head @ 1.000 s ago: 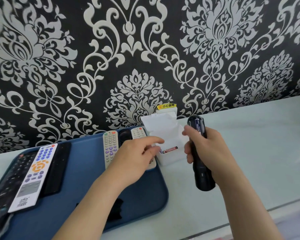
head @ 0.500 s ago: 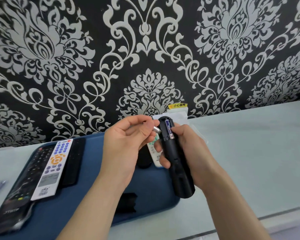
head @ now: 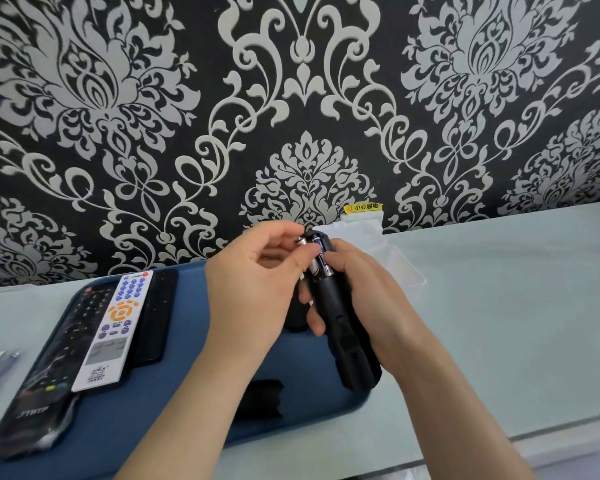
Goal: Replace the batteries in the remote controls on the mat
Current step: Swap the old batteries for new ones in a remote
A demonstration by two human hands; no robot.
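The black remote control (head: 343,327) is held above the right end of the blue mat (head: 187,375), tilted with its open battery compartment up and towards the wall. The right hand (head: 371,296) is wrapped round its body, fingers curled under and thumb along the side. One blue-jacketed battery (head: 322,259) already lies in the compartment. The left hand (head: 253,282) pinches a second battery (head: 301,242) between thumb and forefinger, its metal end showing, right at the empty slot beside the first. The step in hand looks to be the seating of this second cell. The next move likely calls for matching its polarity to the slot, pressing one end against the spring and tipping the other down until it lies flush. After that the small black cover (head: 260,398), lying on the mat near the front edge, would need to be slid on. Farther left on the mat lie a white remote with orange keys (head: 115,327), a slim black remote (head: 155,317) beside it and a larger black remote (head: 56,368). A clear plastic box (head: 400,268) sits on the pale table (head: 506,306) behind the hands.
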